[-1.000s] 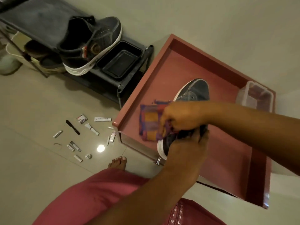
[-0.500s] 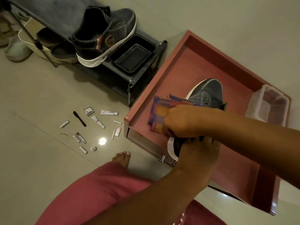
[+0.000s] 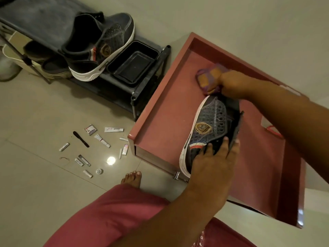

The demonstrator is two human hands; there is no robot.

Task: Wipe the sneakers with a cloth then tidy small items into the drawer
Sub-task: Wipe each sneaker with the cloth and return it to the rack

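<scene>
- Left hand (image 3: 211, 166): its grip is clamped on the heel end of the sneaker (image 3: 210, 129), fingers curled over the collar, thumb on the far side; the forearm enters from the lower edge of the view.
- Right hand (image 3: 235, 84): its grip is clamped on the cloth (image 3: 207, 77), a bunched purple-and-orange check fabric, which is pressed at the toe end of the held sneaker.
- Sneaker: dark, with a white sole and a gold emblem on its side; it lies tilted on its side above the open drawer (image 3: 160, 125), toe pointing away from the person. Whether it touches the drawer floor cannot be told.
- Drawer: reddish-brown, pulled out, with a metal handle (image 3: 177, 175) on its front.
- Second sneaker (image 3: 99, 45): same pattern; it stands on the top shelf of the shoe rack (image 3: 35, 20), just beside a black tray (image 3: 132, 64).
- Small items (image 3: 92, 148): tubes, sachets, a black stick and a small bottle lie scattered on the tiled floor (image 3: 35, 175), left of the drawer and apart from it.
- A bare foot (image 3: 131, 180) rests on the floor near the drawer front, below the small items; pink clothing (image 3: 106, 216) fills the lower part of the view.
</scene>
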